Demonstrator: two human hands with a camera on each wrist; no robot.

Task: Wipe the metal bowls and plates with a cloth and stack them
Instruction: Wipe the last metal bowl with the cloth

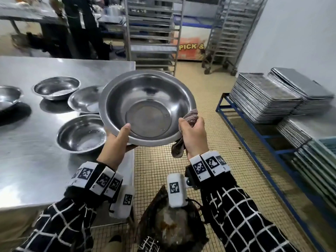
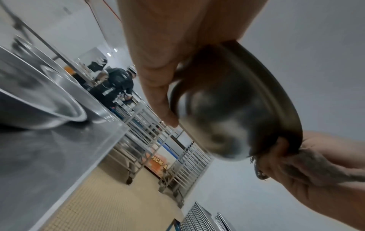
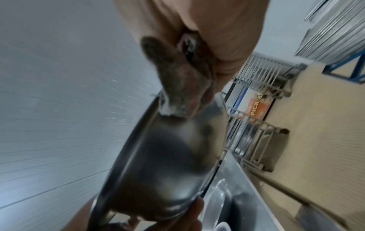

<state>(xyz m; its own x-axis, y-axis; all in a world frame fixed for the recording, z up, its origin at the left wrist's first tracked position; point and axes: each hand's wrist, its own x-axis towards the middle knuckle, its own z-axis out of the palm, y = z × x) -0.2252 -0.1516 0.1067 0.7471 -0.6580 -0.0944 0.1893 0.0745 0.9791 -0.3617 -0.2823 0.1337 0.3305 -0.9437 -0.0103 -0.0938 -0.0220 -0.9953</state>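
Bowl (image 1: 147,108) rim between left hand (image 1: 116,142) thumb and fingers (underneath), cloth (image 1: 190,115) opposite

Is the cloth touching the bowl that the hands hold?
Touching. The right wrist view shows the cloth pressed against the rim of the bowl, held there by the right hand.

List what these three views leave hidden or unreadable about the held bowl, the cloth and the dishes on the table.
- Held bowl: underside blurred in both wrist views, so cleanliness there is unknown.
- Cloth: mostly hidden in the head view by the right hand and the bowl's rim.
- Left hand: fingers hidden under the bowl in the head view.
- Far-left bowl: cut off by the head view's edge.
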